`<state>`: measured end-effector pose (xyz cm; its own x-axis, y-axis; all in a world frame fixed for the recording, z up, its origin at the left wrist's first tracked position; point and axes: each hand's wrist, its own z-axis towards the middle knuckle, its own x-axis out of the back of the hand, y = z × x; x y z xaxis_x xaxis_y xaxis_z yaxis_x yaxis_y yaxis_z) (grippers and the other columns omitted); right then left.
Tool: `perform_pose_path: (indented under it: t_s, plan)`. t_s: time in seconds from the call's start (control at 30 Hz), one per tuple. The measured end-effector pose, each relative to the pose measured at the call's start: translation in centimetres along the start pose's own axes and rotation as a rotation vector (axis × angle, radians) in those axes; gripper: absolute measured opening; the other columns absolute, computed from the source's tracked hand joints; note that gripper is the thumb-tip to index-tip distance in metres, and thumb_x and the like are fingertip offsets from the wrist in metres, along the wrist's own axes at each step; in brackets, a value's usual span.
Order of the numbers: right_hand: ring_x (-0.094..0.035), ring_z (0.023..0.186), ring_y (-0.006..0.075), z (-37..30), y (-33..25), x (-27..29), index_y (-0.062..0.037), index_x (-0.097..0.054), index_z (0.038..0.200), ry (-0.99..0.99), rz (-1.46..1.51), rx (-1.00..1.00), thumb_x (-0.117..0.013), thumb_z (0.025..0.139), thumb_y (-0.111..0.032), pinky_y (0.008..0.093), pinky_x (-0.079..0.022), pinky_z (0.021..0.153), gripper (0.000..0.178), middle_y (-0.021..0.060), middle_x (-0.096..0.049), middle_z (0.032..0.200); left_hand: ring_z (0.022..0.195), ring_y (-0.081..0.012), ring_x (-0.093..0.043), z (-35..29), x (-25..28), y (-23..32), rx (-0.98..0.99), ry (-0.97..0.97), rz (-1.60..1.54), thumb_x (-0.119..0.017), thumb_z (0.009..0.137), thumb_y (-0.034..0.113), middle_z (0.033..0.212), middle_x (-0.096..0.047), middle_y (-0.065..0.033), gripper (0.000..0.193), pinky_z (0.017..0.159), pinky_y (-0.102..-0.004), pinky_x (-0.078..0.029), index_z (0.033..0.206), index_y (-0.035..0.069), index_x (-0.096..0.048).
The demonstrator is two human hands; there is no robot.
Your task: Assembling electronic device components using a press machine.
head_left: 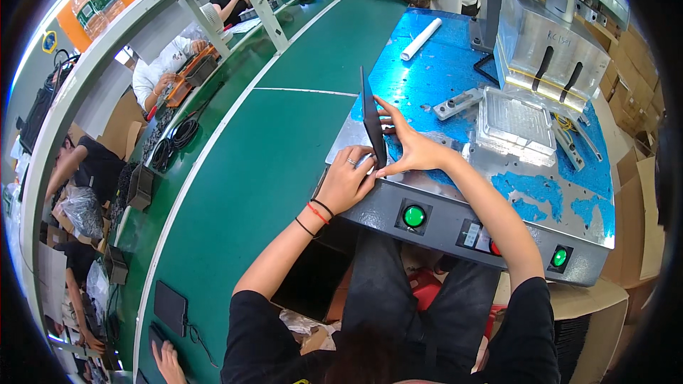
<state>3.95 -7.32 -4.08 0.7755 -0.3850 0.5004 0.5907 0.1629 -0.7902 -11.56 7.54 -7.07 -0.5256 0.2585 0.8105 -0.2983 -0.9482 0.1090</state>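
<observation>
Both hands (380, 163) on an upright black flat panel (371, 117) — blue-patched machine table (455, 57) beneath.

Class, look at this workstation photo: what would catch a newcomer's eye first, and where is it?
Both hands, the left hand and right hand, hold a thin black panel on edge at the near left corner of a blue-patched metal machine table. Two green buttons glow on its front, and a long green conveyor belt runs along the left.
</observation>
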Motion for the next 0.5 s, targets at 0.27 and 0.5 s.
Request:
perform_pose_path:
  t_s: [0.27, 0.5]
  plan:
    - [-0.037, 0.131, 0.0356, 0.1, 1.0, 0.3, -0.0160, 0.005, 0.150, 0.086, 0.215, -0.024, -0.085, 0.067, -0.032, 0.0486, -0.034, 0.108, 0.123, 0.0231, -0.026, 0.144, 0.102, -0.0332, -0.051, 0.4, 0.3, 0.3, -0.009, 0.020, -0.059, -0.061, 0.082, 0.010, 0.110, -0.054, -0.0153, 0.029, 0.089, -0.0426, -0.042, 0.109, 0.000, -0.055]
    - [-0.045, 0.124, 0.0336, 0.2, 2.3, 0.7, -0.0132, 0.004, 0.150, 0.135, 0.369, -0.068, -0.064, 0.086, -0.046, 0.0453, -0.040, 0.101, 0.099, 0.0217, -0.037, 0.136, 0.101, -0.0306, -0.050, 0.4, 0.5, 0.4, 0.004, -0.014, -0.026, -0.059, 0.085, 0.014, 0.109, -0.053, -0.0136, 0.054, 0.090, -0.0407, -0.041, 0.136, 0.005, -0.043]
